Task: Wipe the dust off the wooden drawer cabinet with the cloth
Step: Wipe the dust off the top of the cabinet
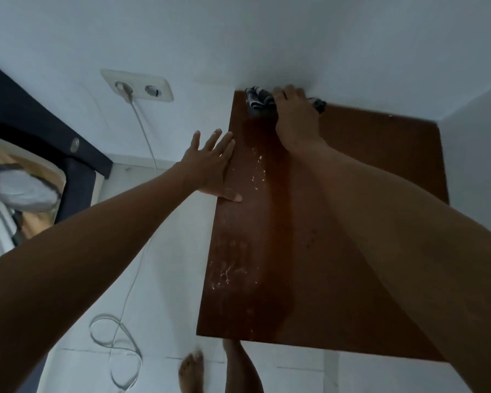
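Wooden drawer cabinet (338, 222), seen from above: its brown top fills the centre and right of the frame, long axis running from the lower edge up to the white wall (267, 38) at the top. A dusty band with pale specks (233, 268) runs along the left side of the top; the strip under the right arm looks darker and cleaner. Left hand (210, 168), centre of frame: fingers spread wide, palm flat on the cabinet's left edge, holding nothing. Right hand (295, 114), upper centre: pressed down on the cloth (257, 99), a dark patterned rag bunched at the far edge against the wall. The dust lies below and left of the cloth in the frame, so the likely next stroke draws the right hand back toward the lower edge, along the long axis.
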